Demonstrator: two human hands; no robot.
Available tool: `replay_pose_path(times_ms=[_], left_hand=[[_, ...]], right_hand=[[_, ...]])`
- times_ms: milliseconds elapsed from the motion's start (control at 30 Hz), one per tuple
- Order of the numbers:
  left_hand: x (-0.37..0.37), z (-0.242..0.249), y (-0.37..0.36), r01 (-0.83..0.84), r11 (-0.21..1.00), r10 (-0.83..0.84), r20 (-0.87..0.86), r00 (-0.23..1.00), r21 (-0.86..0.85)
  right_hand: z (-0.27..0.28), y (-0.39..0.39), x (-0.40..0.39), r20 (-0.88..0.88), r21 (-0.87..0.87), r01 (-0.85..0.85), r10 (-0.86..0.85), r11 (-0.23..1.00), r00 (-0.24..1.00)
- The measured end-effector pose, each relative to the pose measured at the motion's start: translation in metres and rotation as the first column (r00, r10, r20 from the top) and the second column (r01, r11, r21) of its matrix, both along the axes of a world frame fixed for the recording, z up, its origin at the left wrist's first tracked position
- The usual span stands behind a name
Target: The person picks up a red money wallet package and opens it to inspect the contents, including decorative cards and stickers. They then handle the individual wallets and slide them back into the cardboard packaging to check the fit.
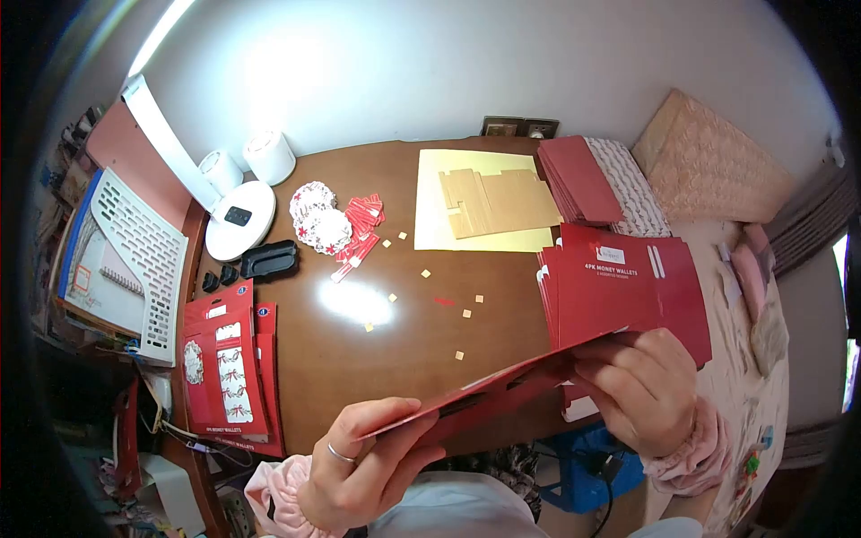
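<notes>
Right now I see both hands holding one flat red card wallet sleeve, seen almost edge-on, low over the near edge of the round brown wooden table. My left hand, with a ring on one finger, pinches the sleeve's near-left end between thumb and curled fingers. My right hand grips the far-right end, its fingers pressed together over the card.

Just beyond that right hand, at the table's right edge, sits a fanned stack of red "money wallets" card sleeves. Further back on the table lies a pale yellow sheet with a brown cardboard cut-out on it. On the table's left side rests a pile of red packaged wallets with patterned inserts; behind it stand a black stapler-like tool and a white desk lamp base. Small tan paper scraps dot the table's middle.
</notes>
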State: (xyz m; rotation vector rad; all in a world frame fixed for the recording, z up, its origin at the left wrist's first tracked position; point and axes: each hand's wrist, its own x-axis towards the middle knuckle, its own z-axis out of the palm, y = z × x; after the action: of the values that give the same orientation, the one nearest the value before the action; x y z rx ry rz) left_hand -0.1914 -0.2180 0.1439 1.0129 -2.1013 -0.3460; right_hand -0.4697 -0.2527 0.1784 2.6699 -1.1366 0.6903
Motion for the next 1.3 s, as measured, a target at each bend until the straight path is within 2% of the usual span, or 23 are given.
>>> replay_pose_path(times_ms=[67, 100, 167, 200, 267, 300, 400, 500, 533, 633, 667, 733, 833, 900, 933, 1000, 1033, 1067, 1100, 1167, 1200, 1267, 1300], left_hand=[[-0.002, 0.001, 0.005, -0.083, 0.989, 0.082, 0.018, 0.997, 0.126], [-0.004, -0.001, 0.006, -0.084, 0.989, 0.082, 0.016, 0.996, 0.126], [-0.006, -0.006, 0.007, -0.092, 0.979, 0.12, -0.149, 0.982, 0.182], [-0.003, -0.007, 0.005, -0.093, 0.979, 0.121, -0.152, 0.981, 0.182], [0.004, -0.008, -0.001, 0.038, 0.999, -0.034, -0.112, 0.993, 0.026], [0.005, -0.009, -0.002, 0.035, 0.999, -0.032, -0.117, 0.993, 0.026], [0.009, -0.012, -0.003, 0.115, 0.993, -0.113, -0.164, 0.98, 0.007], [0.011, -0.015, -0.009, 0.269, 0.955, -0.287, -0.153, 0.946, -0.129], [0.015, -0.014, -0.01, 0.303, 0.943, -0.319, -0.118, 0.94, -0.136], [0.017, -0.01, -0.014, 0.319, 0.933, -0.348, -0.187, 0.919, -0.167], [0.02, -0.012, -0.012, 0.318, 0.933, -0.348, -0.2, 0.916, -0.17], [0.027, -0.015, -0.007, 0.349, 0.936, -0.351, -0.112, 0.93, -0.036], [0.034, -0.006, -0.013, 0.395, 0.919, -0.395, -0.064, 0.916, -0.02], [0.031, -0.004, -0.011, 0.37, 0.929, -0.367, -0.093, 0.926, 0.022], [0.028, -0.004, -0.01, 0.348, 0.938, -0.344, -0.171, 0.923, -0.007], [0.028, 0.0, -0.008, 0.322, 0.946, -0.319, -0.246, 0.915, -0.028], [0.032, 0.0, -0.005, 0.343, 0.934, -0.297, -0.319, 0.9, 0.098], [0.034, 0.001, -0.002, 0.365, 0.905, -0.263, -0.386, 0.884, 0.22], [0.033, 0.003, -0.001, 0.363, 0.904, -0.26, -0.381, 0.887, 0.228], [0.029, 0.006, 0.002, 0.278, 0.955, -0.227, -0.345, 0.911, 0.106], [0.03, 0.008, 0.008, 0.274, 0.955, -0.224, -0.336, 0.915, 0.111], [0.031, 0.011, 0.024, 0.067, 0.976, -0.02, -0.222, 0.975, 0.207], [0.028, 0.009, 0.025, 0.063, 0.976, -0.017, -0.214, 0.977, 0.209]], right_hand=[[0.005, 0.002, 0.004, -0.072, 0.057, 0.059, -0.055, 0.997, 0.996], [0.007, 0.002, 0.008, -0.073, 0.057, 0.058, -0.054, 0.997, 0.996], [0.012, 0.003, 0.018, -0.086, 0.091, 0.083, -0.076, 0.992, 0.993], [0.013, 0.003, 0.019, -0.089, 0.09, 0.082, -0.074, 0.993, 0.993], [0.014, 0.005, 0.021, -0.204, 0.083, 0.09, -0.071, 0.992, 0.976], [0.013, 0.006, 0.02, -0.21, 0.082, 0.087, -0.068, 0.993, 0.975], [0.011, 0.007, 0.02, -0.135, 0.055, 0.018, -0.011, 0.998, 0.991], [0.011, 0.005, 0.017, -0.111, 0.022, -0.06, 0.062, 0.998, 0.992], [0.013, 0.005, 0.016, -0.158, -0.007, -0.092, 0.089, 0.996, 0.983], [0.014, 0.012, 0.014, -0.15, -0.002, -0.136, 0.135, 0.991, 0.979], [0.011, 0.01, 0.011, -0.173, -0.059, -0.151, 0.139, 0.987, 0.975], [0.015, 0.01, 0.005, -0.201, -0.029, -0.111, 0.103, 0.993, 0.974], [0.017, 0.007, -0.004, -0.21, -0.011, -0.087, 0.083, 0.996, 0.974], [0.017, 0.015, -0.008, -0.177, 0.069, -0.078, 0.089, 0.995, 0.98], [0.025, 0.018, -0.008, -0.231, 0.121, -0.091, 0.118, 0.988, 0.966], [0.03, 0.027, 0.001, -0.235, 0.113, -0.037, 0.063, 0.993, 0.97], [0.032, 0.031, 0.004, -0.237, 0.105, 0.017, 0.008, 0.994, 0.972], [0.036, 0.031, 0.005, -0.262, 0.07, -0.01, 0.028, 0.997, 0.965], [0.038, 0.032, 0.004, -0.255, 0.076, -0.011, 0.03, 0.997, 0.967], [0.038, 0.035, 0.002, -0.216, 0.036, -0.059, 0.065, 0.998, 0.974], [0.035, 0.036, 0.0, -0.205, 0.038, -0.061, 0.068, 0.997, 0.976], [0.026, 0.038, -0.001, -0.119, -0.099, -0.126, 0.114, 0.987, 0.986], [0.027, 0.039, 0.001, -0.111, -0.099, -0.128, 0.116, 0.987, 0.987]])
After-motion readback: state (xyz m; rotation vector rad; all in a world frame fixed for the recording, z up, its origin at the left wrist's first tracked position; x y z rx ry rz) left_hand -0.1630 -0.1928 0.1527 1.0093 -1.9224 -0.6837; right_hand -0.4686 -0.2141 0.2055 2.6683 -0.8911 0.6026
